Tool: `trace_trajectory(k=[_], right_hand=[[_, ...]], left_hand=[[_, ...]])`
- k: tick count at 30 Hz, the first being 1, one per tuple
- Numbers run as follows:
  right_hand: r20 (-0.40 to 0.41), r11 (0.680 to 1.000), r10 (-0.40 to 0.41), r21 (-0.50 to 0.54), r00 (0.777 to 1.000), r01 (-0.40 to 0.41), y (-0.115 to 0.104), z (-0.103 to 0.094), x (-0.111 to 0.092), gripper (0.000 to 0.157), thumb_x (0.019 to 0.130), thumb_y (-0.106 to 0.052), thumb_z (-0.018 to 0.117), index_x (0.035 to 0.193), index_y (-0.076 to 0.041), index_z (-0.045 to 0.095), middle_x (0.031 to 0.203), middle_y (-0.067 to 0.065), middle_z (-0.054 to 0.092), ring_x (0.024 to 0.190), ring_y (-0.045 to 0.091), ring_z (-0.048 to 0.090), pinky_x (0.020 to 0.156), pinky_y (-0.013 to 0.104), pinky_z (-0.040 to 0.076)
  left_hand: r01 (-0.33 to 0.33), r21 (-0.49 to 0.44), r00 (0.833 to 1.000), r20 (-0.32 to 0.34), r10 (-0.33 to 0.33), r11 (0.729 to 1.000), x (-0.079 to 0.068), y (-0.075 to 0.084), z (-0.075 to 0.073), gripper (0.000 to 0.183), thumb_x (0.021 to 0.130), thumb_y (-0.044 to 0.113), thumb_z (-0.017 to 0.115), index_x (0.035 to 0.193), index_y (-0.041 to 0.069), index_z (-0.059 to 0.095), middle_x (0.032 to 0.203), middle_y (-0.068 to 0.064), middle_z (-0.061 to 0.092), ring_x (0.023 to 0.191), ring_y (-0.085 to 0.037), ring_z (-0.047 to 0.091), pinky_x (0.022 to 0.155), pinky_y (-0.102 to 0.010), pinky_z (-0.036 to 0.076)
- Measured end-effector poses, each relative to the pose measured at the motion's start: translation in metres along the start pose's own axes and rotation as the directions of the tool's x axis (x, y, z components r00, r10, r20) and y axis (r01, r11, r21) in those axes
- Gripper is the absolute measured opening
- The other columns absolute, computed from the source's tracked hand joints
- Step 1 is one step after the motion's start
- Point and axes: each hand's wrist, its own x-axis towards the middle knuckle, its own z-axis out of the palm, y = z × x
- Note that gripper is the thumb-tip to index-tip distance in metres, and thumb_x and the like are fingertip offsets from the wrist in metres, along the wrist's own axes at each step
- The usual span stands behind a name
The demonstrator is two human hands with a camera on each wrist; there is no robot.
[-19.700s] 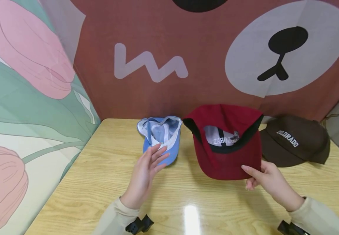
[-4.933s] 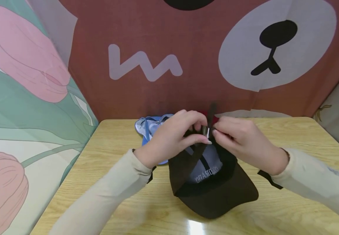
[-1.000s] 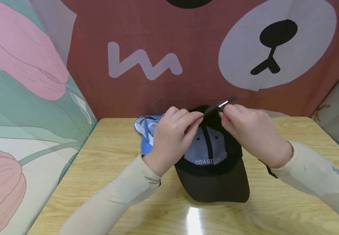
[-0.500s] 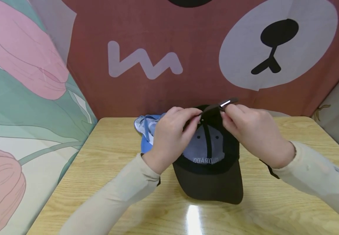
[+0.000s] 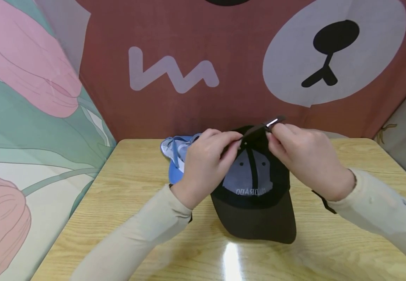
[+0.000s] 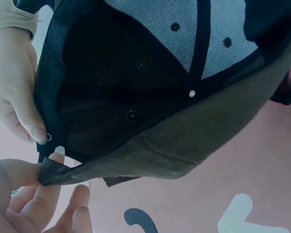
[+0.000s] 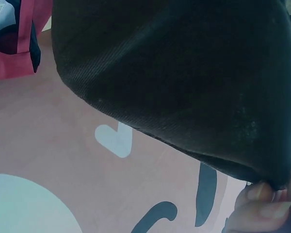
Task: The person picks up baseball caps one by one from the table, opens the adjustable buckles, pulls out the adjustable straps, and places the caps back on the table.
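A dark brown baseball cap (image 5: 255, 222) hangs over the table between both hands, its inside and mirrored lettering facing me. My left hand (image 5: 210, 160) pinches one side of the cap's back opening, by the strap (image 5: 253, 132). The right hand (image 5: 301, 160) grips the other side, beside a shiny metal buckle (image 5: 271, 123). A strap end sticks up past that buckle. In the left wrist view, the left hand's thumb and fingers (image 6: 26, 174) pinch the fabric edge. The right wrist view shows the cap's dark outside, with right fingertips (image 7: 262, 208) at its corner.
Behind the left hand lies a blue cap (image 5: 175, 176), partly covered. A red cap (image 7: 12, 65) shows at the edge of the right wrist view. The wooden table (image 5: 136, 226) ends at a bear-print cloth (image 5: 175, 113) behind.
Earlier, the right hand held the red cap while the brown one lay at right. Since then, both hands have taken the brown cap's strap; lately its brim swung slightly left, then right.
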Motion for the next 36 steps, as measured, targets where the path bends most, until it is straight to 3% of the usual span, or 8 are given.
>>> trace_trajectory(k=[7,15,25,33,36], right_hand=[[-0.006,1.000,0.009,-0.010,1.000,-0.009,0.001,-0.001,-0.001,0.019,0.086,0.001,0.063,0.076,-0.003,0.047,0.059,0.002,0.035,0.044,0.012,0.030,0.040,0.027,0.026],[0.021,0.999,0.036,-0.012,0.999,-0.036,0.000,-0.002,-0.002,0.023,0.078,0.007,0.070,0.078,-0.002,0.049,0.058,0.001,0.035,0.044,0.010,0.029,0.040,0.027,0.028],[-0.030,0.998,0.057,-0.028,0.998,-0.058,0.004,-0.001,-0.004,0.019,0.082,0.003,0.065,0.076,-0.002,0.047,0.057,0.002,0.036,0.045,0.012,0.030,0.040,0.028,0.027],[-0.016,0.994,0.103,-0.022,0.995,-0.103,0.004,-0.004,-0.004,0.025,0.080,0.009,0.066,0.073,-0.003,0.045,0.057,0.000,0.031,0.047,0.011,0.026,0.042,0.027,0.025],[0.012,0.986,0.164,-0.001,0.986,-0.164,0.003,-0.007,-0.004,0.026,0.082,0.010,0.066,0.074,-0.003,0.045,0.058,-0.001,0.030,0.047,0.011,0.025,0.043,0.026,0.025]], left_hand=[[0.006,-0.015,1.000,-0.005,-0.006,1.000,-0.001,0.000,0.000,0.012,0.090,0.011,0.070,0.100,0.005,0.073,0.089,-0.004,0.072,0.081,-0.018,0.060,0.066,-0.025,0.051],[0.006,-0.017,1.000,-0.021,-0.007,1.000,-0.004,-0.001,0.000,0.011,0.091,0.011,0.069,0.099,0.006,0.073,0.088,-0.003,0.073,0.079,-0.018,0.059,0.065,-0.025,0.050],[0.020,-0.024,0.999,-0.039,-0.021,1.000,-0.008,-0.004,-0.001,0.010,0.090,0.008,0.069,0.099,0.005,0.073,0.085,-0.003,0.072,0.078,-0.018,0.058,0.062,-0.026,0.048],[0.019,-0.020,0.998,-0.056,-0.021,1.000,-0.012,-0.006,-0.002,0.010,0.089,0.007,0.070,0.098,0.005,0.073,0.082,-0.002,0.071,0.077,-0.019,0.059,0.061,-0.027,0.048],[0.003,-0.046,0.998,-0.057,-0.006,0.999,-0.014,-0.006,-0.004,0.011,0.088,0.006,0.072,0.099,0.004,0.073,0.085,-0.003,0.072,0.076,-0.018,0.058,0.061,-0.026,0.046]])
